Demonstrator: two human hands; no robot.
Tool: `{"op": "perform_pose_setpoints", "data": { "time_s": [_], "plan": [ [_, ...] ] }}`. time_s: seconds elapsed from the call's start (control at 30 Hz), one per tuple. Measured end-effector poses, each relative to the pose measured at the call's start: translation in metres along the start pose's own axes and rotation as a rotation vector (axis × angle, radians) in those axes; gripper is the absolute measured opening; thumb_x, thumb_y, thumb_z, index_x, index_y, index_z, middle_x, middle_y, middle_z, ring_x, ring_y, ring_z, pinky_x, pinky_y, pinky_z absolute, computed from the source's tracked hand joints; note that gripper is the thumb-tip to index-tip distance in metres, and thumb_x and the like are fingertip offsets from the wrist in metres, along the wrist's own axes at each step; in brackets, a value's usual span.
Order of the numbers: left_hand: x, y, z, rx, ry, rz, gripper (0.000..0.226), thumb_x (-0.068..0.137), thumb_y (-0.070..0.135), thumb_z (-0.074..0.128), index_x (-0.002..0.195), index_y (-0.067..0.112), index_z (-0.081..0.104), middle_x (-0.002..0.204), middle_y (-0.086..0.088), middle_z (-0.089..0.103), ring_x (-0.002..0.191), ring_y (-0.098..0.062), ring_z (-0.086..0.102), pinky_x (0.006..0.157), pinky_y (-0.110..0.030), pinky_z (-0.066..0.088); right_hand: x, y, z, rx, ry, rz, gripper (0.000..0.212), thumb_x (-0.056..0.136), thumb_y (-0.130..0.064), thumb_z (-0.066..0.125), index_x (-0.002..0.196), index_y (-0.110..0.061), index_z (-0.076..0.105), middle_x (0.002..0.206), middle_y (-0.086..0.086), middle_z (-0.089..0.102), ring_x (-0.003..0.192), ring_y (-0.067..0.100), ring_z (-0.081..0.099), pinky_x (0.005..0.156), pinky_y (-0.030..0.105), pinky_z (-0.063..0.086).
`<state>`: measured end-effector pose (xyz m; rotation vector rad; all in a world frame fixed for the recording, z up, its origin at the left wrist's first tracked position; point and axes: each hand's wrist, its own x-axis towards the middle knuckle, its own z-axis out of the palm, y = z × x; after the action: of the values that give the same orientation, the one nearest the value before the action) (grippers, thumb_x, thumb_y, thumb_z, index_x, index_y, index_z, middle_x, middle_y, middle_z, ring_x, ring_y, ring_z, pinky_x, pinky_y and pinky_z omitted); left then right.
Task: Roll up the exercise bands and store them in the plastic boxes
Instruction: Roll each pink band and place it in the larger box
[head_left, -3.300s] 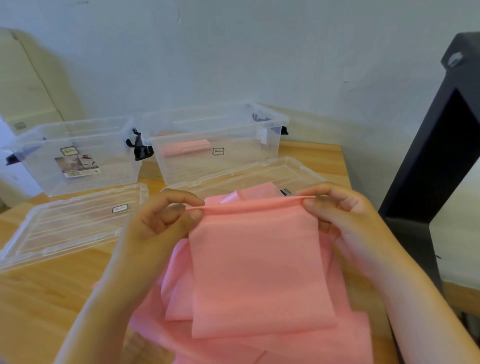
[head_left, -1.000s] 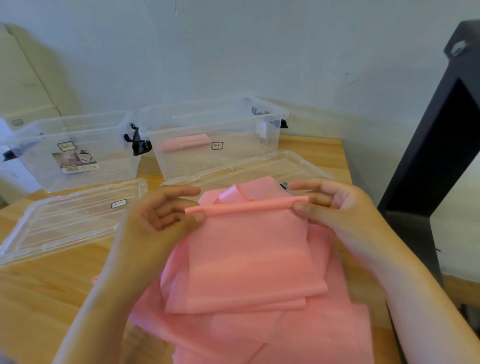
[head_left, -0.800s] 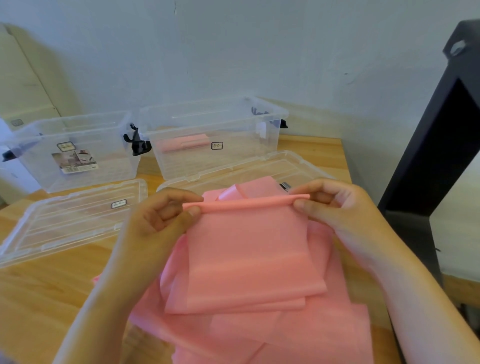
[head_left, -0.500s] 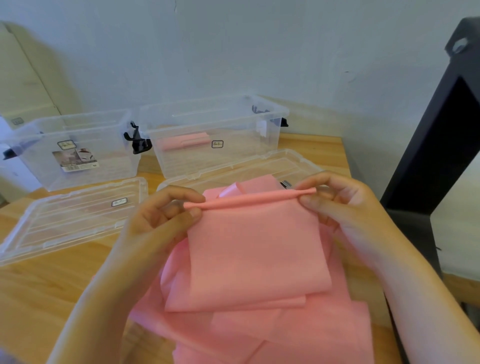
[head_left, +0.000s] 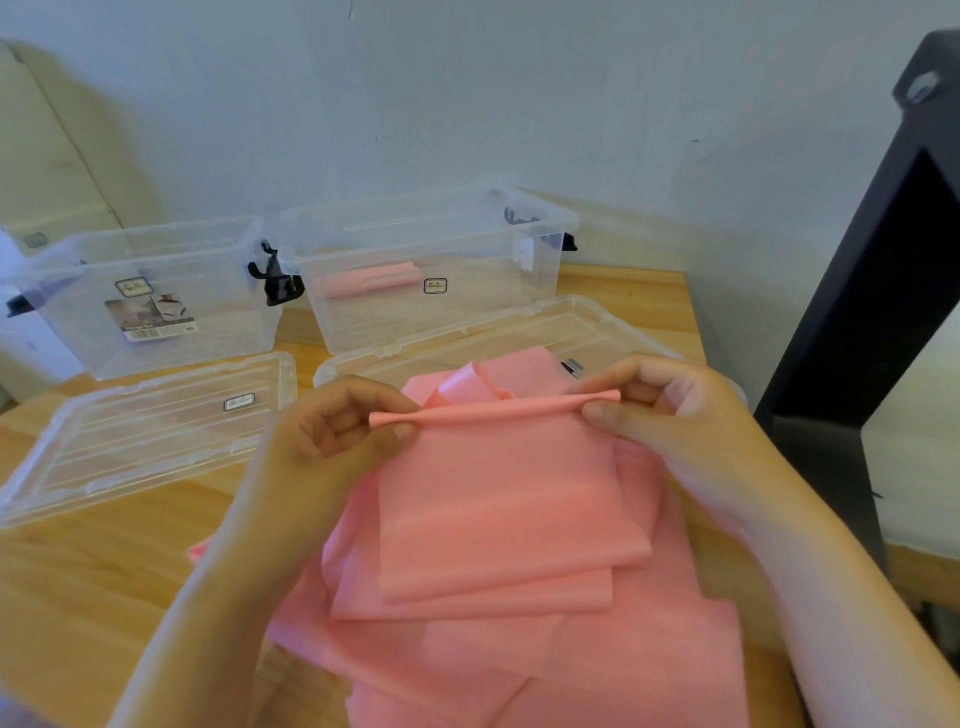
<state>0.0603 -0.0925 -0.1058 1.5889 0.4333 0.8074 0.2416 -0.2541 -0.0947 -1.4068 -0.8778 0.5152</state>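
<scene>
Roll of pink band (head_left: 493, 413) left-to-right (right end higher), ends pinched by left hand (head_left: 332, 431) and right hand (head_left: 675, 410) fingers.

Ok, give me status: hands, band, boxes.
Left hand and right hand both pinch the pink band, thin roll started at its top edge. One rolled band already in right box. Nothing blocking it.

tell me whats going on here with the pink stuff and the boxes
A person is rolling up a pink exercise band. The left hand and right hand each pinch one end of a thin roll just started along its far edge. The rest lies flat over a heap of pink band on the wooden table. Behind, the left box and right box stand open, their lids lying in front. The right box holds one rolled band.
</scene>
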Motion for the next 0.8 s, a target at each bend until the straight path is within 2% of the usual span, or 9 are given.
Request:
{"op": "perform_pose_setpoints", "data": {
  "time_s": [0.1, 0.17, 0.3, 0.37, 0.47, 0.57, 0.63, 0.73, 0.8],
  "plan": [
    [-0.0039, 0.0053, 0.0044, -0.064, -0.018, -0.037, 0.008, 0.078, 0.013, 0.063, 0.08, 0.02, 0.067, 0.057, -0.001, 0.062, 0.048, -0.007, 0.054, 0.047, -0.013, 0.042, -0.0022, -0.0025, 0.001, 0.025, 0.018, -0.011, 0.011, 0.083, 0.001, 0.064, 0.09, -0.007, 0.069, 0.071, -0.002, 0.071, 0.068, 0.002, 0.065, 0.063, 0.011, 0.05],
    [-0.0045, 0.0054, 0.0045, -0.069, -0.009, -0.048, 0.007, 0.082, 0.012, 0.061, 0.084, 0.017, 0.065, 0.051, -0.001, 0.058, 0.041, -0.006, 0.048, 0.041, -0.013, 0.038, -0.0029, -0.0043, 0.0009, 0.045, 0.013, 0.0, 0.011, 0.082, -0.001, 0.065, 0.088, -0.008, 0.069, 0.068, -0.004, 0.07, 0.065, 0.002, 0.064, 0.059, 0.012, 0.049],
    [-0.0034, 0.0047, -0.0012, -0.07, -0.056, -0.03, 0.019, 0.068, 0.015, 0.081, 0.081, 0.023, 0.07, 0.066, -0.001, 0.064, 0.058, -0.008, 0.055, 0.054, -0.015, 0.044, -0.0018, -0.0041, -0.002, 0.115, -0.029, 0.027, 0.015, 0.074, -0.001, 0.067, 0.085, -0.01, 0.069, 0.069, -0.004, 0.068, 0.068, 0.005, 0.064, 0.061, 0.013, 0.05],
    [-0.0039, 0.0043, -0.0017, -0.065, -0.062, -0.01, 0.018, 0.067, 0.019, 0.084, 0.078, 0.024, 0.071, 0.066, 0.002, 0.063, 0.06, -0.007, 0.055, 0.056, -0.013, 0.045, -0.001, -0.0032, -0.0036, 0.141, -0.023, 0.047, 0.016, 0.068, -0.008, 0.07, 0.083, -0.012, 0.071, 0.069, 0.002, 0.063, 0.069, 0.01, 0.062, 0.063, 0.015, 0.051],
    [-0.0033, 0.004, 0.0021, -0.05, -0.016, 0.037, 0.008, 0.07, 0.016, 0.07, 0.073, 0.024, 0.071, 0.063, 0.007, 0.063, 0.06, -0.004, 0.057, 0.057, -0.012, 0.046, -0.0004, -0.0022, -0.0033, 0.091, -0.006, 0.043, 0.014, 0.069, -0.009, 0.072, 0.083, -0.011, 0.071, 0.071, 0.009, 0.059, 0.07, 0.014, 0.06, 0.064, 0.015, 0.052],
    [-0.0019, 0.0028, 0.0023, -0.038, 0.004, 0.036, 0.027, 0.065, 0.009, 0.071, 0.089, 0.021, 0.07, 0.077, -0.002, 0.072, 0.072, -0.009, 0.066, 0.068, -0.017, 0.054, -0.0005, -0.0014, -0.0016, 0.037, -0.001, 0.031, 0.018, 0.075, 0.003, 0.07, 0.09, -0.007, 0.068, 0.079, 0.0, 0.071, 0.074, 0.005, 0.066, 0.067, 0.012, 0.05],
    [-0.0009, 0.0022, 0.0018, -0.01, 0.025, 0.034, 0.031, 0.064, 0.006, 0.072, 0.092, 0.018, 0.07, 0.081, -0.001, 0.073, 0.078, -0.009, 0.068, 0.073, -0.016, 0.054, -0.0006, -0.0015, -0.0008, 0.014, 0.008, 0.027, 0.018, 0.077, 0.005, 0.069, 0.092, -0.005, 0.069, 0.082, -0.002, 0.073, 0.076, 0.003, 0.066, 0.067, 0.01, 0.049],
    [-0.0013, 0.0023, 0.0028, 0.001, 0.029, 0.041, 0.017, 0.07, 0.006, 0.07, 0.085, 0.013, 0.07, 0.078, 0.003, 0.071, 0.075, -0.007, 0.065, 0.068, -0.013, 0.051, -0.0007, -0.0014, 0.0009, 0.033, 0.019, 0.036, 0.014, 0.081, 0.001, 0.067, 0.091, -0.007, 0.07, 0.078, 0.0, 0.073, 0.073, 0.004, 0.066, 0.065, 0.011, 0.05],
    [-0.0028, 0.0036, 0.0047, -0.006, 0.013, 0.04, 0.013, 0.074, 0.011, 0.066, 0.087, 0.011, 0.068, 0.067, 0.001, 0.067, 0.063, -0.006, 0.06, 0.058, -0.012, 0.047, -0.0011, -0.0017, 0.0015, 0.058, 0.022, 0.05, 0.011, 0.083, -0.003, 0.065, 0.09, -0.01, 0.069, 0.075, 0.004, 0.071, 0.069, 0.007, 0.065, 0.061, 0.014, 0.051]
  ]
}}
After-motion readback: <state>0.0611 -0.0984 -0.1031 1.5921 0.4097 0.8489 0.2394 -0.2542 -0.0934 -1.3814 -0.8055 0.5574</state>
